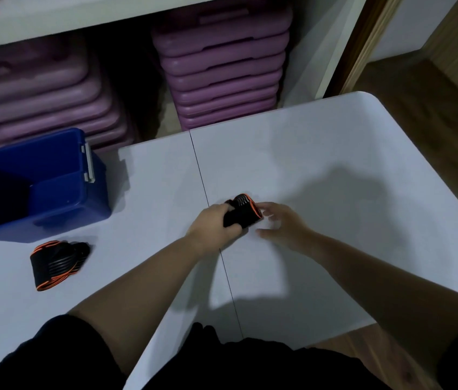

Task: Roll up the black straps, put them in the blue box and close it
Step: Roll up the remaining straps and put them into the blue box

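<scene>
A rolled black strap with orange edging (244, 211) is at the middle of the white table (334, 153). My left hand (216, 226) grips this roll from the left. My right hand (281, 220) hovers just right of it with fingers spread, fingertips close to the roll's end. A second black strap with orange trim (56, 263) lies loosely coiled on the table at the left. Behind it stands the open blue box (61, 190) at the table's left edge, its inside dark, a white latch on its right wall.
Stacks of purple cases (222, 68) fill the white shelf unit behind the table. A seam (208, 198) runs down the tabletop between my hands. Wooden floor (419, 88) shows to the right of the table.
</scene>
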